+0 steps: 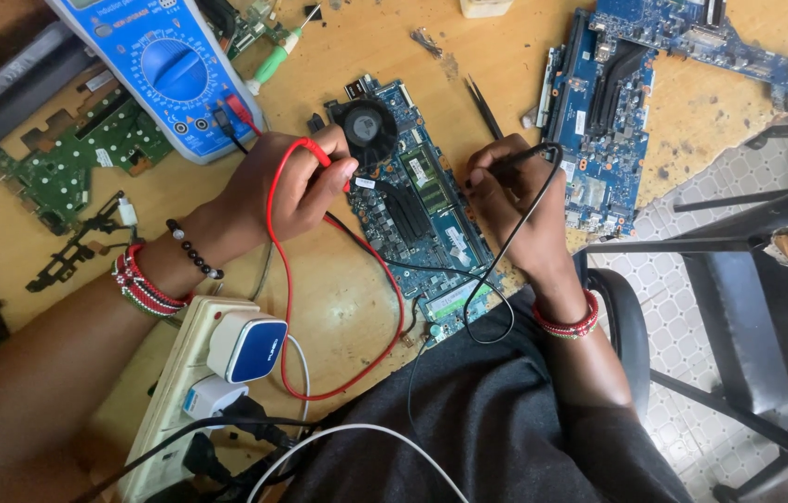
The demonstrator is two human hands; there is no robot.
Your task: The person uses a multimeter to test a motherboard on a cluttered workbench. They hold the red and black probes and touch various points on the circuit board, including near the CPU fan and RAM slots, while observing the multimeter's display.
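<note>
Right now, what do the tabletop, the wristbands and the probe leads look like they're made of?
Tabletop: looks like wood or wood laminate, matte tan, scuffed and stained. Wristbands: seem to be small beads, red with white and dark rows, slightly glossy. Red lead in the left hand and black lead in the right hand: flexible, smooth insulation, probably rubber or plastic.

Work surface: a wooden table (338, 307), tan, scuffed and marked with dark specks toward its right end. Floor (692, 196): pale tiles with a repeating geometric pattern, visible to the right of the table. Furniture: a dark metal-framed chair (767, 279) stands just beside the table edge on the tiles. Lighting is even and soft, with no hard shadows.
</note>
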